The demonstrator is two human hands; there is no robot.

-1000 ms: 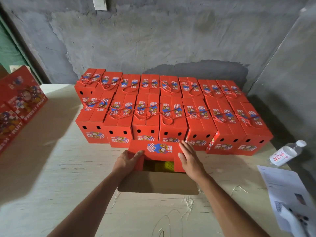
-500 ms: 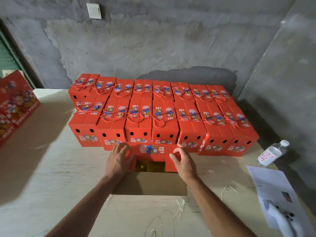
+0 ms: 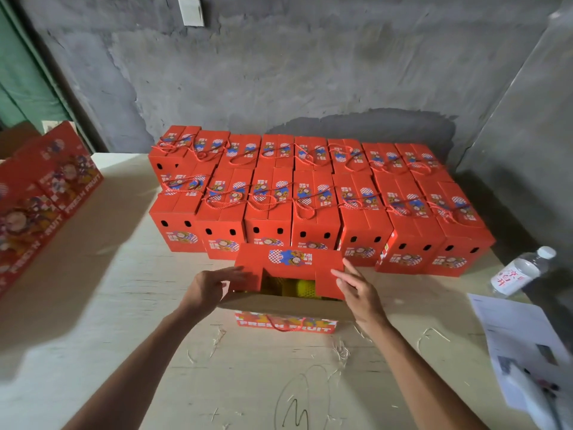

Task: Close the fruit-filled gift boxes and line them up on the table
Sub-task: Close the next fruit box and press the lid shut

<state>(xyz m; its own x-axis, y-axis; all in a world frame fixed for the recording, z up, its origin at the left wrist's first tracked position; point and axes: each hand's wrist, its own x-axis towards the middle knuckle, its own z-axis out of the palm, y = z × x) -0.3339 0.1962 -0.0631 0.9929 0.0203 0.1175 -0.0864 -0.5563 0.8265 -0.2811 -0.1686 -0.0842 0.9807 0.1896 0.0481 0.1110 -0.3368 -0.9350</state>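
Note:
An open red gift box (image 3: 286, 325) stands in front of me on the pale table (image 3: 93, 305), with yellow fruit (image 3: 302, 288) showing inside. Its far red flap (image 3: 290, 259) is folded over the opening; the near brown flap (image 3: 279, 305) hangs toward me. My left hand (image 3: 210, 287) touches the flap's left tab with straight fingers. My right hand (image 3: 356, 290) rests its fingers on the right tab. Behind stand two rows of closed red gift boxes (image 3: 316, 212) with rope handles.
A stack of flat red box blanks (image 3: 40, 200) lies at the left. A water bottle (image 3: 521, 271) lies on its side at the right, with a printed paper sheet (image 3: 521, 342) in front of it. Grey concrete walls close the back and right.
The far red flap has come further over the opening and both hands have slid to its outer tabs. The box front with its lettering is now in sight as my head has moved.

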